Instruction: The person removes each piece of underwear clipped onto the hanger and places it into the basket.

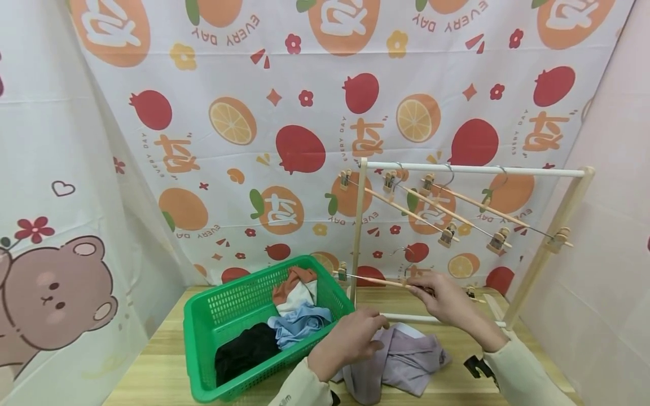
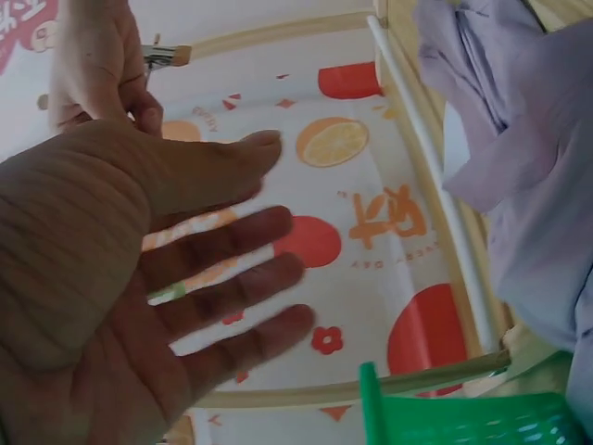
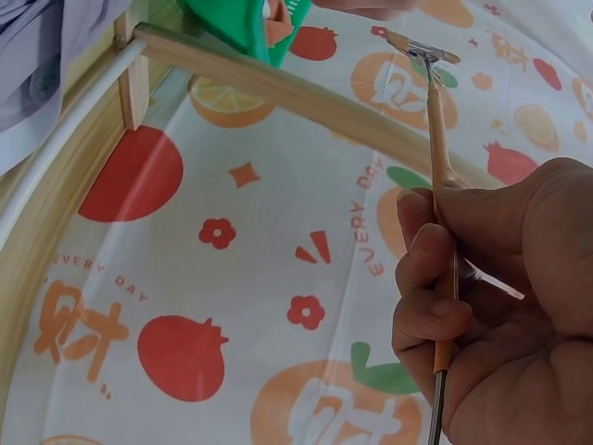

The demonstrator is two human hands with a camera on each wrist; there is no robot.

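My right hand grips a wooden clip hanger by the middle of its bar, in front of the rack. In the right wrist view, fingers and thumb curl round the hanger's bar, and a metal clip shows at its far end. My left hand hovers near the basket's right side with its fingers spread and nothing in them; the left wrist view shows the open palm. Below the hands, a lavender garment lies loosely folded on the wooden table.
A green basket at the left holds a black cloth, a light blue cloth and a rust-and-white cloth. On the right stands a rack with a white top rail, from which three clip hangers hang.
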